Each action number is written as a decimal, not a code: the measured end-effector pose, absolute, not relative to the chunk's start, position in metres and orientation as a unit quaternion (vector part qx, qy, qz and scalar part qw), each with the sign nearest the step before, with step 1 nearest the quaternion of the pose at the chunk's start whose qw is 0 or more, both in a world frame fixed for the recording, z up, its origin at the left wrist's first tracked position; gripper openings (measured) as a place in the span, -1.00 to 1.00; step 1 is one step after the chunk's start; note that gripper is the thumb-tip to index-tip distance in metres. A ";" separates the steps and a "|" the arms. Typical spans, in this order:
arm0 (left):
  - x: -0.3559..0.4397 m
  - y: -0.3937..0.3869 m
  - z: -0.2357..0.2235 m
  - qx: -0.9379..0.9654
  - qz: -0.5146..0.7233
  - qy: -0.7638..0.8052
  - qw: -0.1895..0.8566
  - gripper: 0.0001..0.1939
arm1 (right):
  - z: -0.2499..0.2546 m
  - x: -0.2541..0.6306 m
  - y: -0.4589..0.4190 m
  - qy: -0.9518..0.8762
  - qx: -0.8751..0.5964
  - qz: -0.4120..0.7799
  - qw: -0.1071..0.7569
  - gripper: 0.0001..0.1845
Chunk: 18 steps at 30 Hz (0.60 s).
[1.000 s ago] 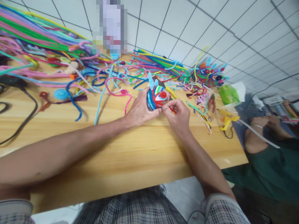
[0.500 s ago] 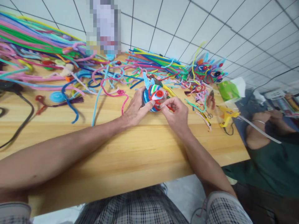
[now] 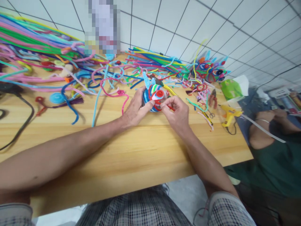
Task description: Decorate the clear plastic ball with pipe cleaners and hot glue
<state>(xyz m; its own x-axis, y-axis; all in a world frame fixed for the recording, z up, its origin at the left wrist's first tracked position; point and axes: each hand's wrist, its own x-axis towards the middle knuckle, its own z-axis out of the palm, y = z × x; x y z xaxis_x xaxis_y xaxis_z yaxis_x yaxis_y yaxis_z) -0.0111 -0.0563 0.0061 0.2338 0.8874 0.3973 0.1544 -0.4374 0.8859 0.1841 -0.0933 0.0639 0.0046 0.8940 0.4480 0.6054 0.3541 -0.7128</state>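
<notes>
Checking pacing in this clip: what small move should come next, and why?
Perhaps press the right grip onto the striped figure below its red coil: that grip is pinched close there, contents hidden, while the left grip supports the opposite side.

Out right of fingers, red-handled pliers! Farther right, yellow glue gun; green tissue pack just beyond.

Left sleeve: short, checked in dark and pale lines, plain pale-grey band at the edge. Right sleeve: same check, same finish. Front cloth, seen from where I stand: darker plaid, creased; garment type undetermined. Left hand, right hand: bare. Left forearm: one small spot.
</notes>
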 end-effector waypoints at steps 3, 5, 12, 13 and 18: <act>-0.013 -0.057 0.011 0.689 0.486 0.380 0.380 -0.41 | 0.063 0.184 -0.093 -0.685 -0.549 0.162 0.451 -0.89; -0.014 -0.058 0.014 0.686 0.487 0.381 0.385 -0.44 | 0.063 0.184 -0.094 -0.682 -0.553 0.165 0.448 -0.89; -0.011 -0.059 0.015 0.686 0.488 0.379 0.386 -0.32 | 0.065 0.183 -0.095 -0.686 -0.543 0.170 0.454 -0.90; -0.011 -0.058 0.014 0.687 0.489 0.377 0.382 -0.30 | 0.065 0.183 -0.095 -0.687 -0.544 0.171 0.451 -0.91; -0.010 -0.057 0.013 0.699 0.482 0.380 0.366 -0.23 | 0.064 0.184 -0.094 -0.686 -0.537 0.178 0.458 -0.91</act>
<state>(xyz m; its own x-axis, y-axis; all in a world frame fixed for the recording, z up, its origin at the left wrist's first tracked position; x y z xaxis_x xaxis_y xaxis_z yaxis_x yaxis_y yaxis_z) -0.0101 -0.0568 0.0126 0.2450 0.8851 0.3958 0.1784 -0.4424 0.8789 0.1838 -0.0939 0.0642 -0.0037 0.8993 0.4374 0.5729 0.3604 -0.7362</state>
